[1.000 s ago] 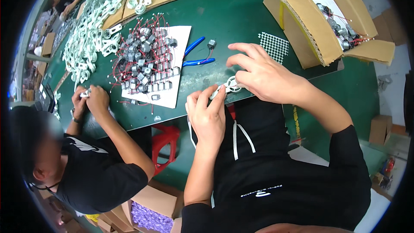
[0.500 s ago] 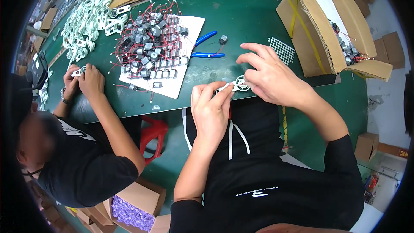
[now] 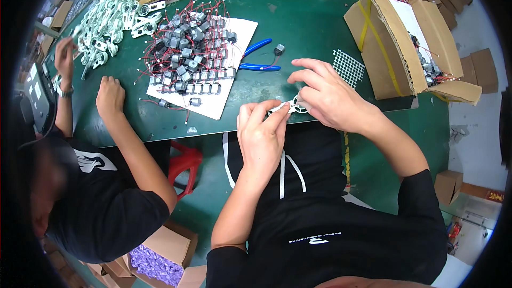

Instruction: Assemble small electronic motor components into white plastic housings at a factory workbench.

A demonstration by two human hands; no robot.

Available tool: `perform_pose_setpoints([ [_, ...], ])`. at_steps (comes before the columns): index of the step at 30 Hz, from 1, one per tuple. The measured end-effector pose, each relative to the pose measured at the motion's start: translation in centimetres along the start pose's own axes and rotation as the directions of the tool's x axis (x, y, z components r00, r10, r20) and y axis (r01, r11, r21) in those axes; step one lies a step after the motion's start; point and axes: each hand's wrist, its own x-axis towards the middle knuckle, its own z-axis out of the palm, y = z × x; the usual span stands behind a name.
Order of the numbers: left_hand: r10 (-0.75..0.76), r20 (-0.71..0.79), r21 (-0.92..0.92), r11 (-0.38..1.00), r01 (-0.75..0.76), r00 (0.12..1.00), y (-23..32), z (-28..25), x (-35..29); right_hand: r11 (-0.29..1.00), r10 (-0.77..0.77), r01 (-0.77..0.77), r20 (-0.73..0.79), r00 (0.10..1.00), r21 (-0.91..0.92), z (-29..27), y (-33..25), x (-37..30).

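At the table's front edge, my left hand (image 3: 261,136) pinches a small pale plastic part (image 3: 298,108) with an openwork ring at one end. My right hand (image 3: 338,98) bends over that ring with its thumb and a fingertip closed at the rim; its other fingers are raised and curved. My fingers cover much of the part. Beyond my hands lie blue-handled pliers (image 3: 261,67) and a single small grey motor (image 3: 279,49) with a thin lead. A pale grid-like piece (image 3: 349,68) sits just past my right hand.
Left of the pliers, many wired grey motors (image 3: 184,48) cover a white board (image 3: 242,29). Pale plastic arms (image 3: 133,8) heap up at the far left. An open cardboard box (image 3: 386,58) stands at right. A co-worker's hand (image 3: 110,97) rests on the table at left.
My right hand has shifted slightly over the ring, covering more of it. The co-worker's hands have parted, one reaching up toward the heap of pale arms.
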Motion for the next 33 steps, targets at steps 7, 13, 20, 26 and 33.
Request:
perform_pose_setpoints([
  [7, 0.012, 0.001, 0.012, 1.0, -0.012, 1.0, 0.0, 0.1, 0.0, 0.993, 0.025, -0.029, 0.037, 0.999, 0.118, 0.8, 0.0, -0.7],
  [13, 0.016, 0.011, 0.016, 1.0, -0.016, 1.0, 0.1, 0.1, 0.4, 0.992, 0.056, -0.054, -0.017, 0.998, 0.111, 1.3, 0.3, -0.6],
  [20, 0.005, 0.011, 0.017, 1.0, -0.005, 1.0, 0.5, -0.4, 0.5, 0.952, 0.227, -0.179, -0.178, 0.957, 0.248, -1.0, 1.9, -2.3],
  [26, 0.028, 0.033, 0.023, 0.999, -0.028, 0.999, 0.5, -0.3, 0.7, 0.923, 0.301, -0.27, -0.08, 0.95, 0.274, -0.5, 3.7, -4.6],
  [33, 0.017, 0.028, 0.026, 0.999, -0.018, 0.999, 0.7, -0.4, 0.8, 0.929, 0.276, -0.274, 0.028, 0.961, 0.248, 0.9, 4.1, -4.0],
])
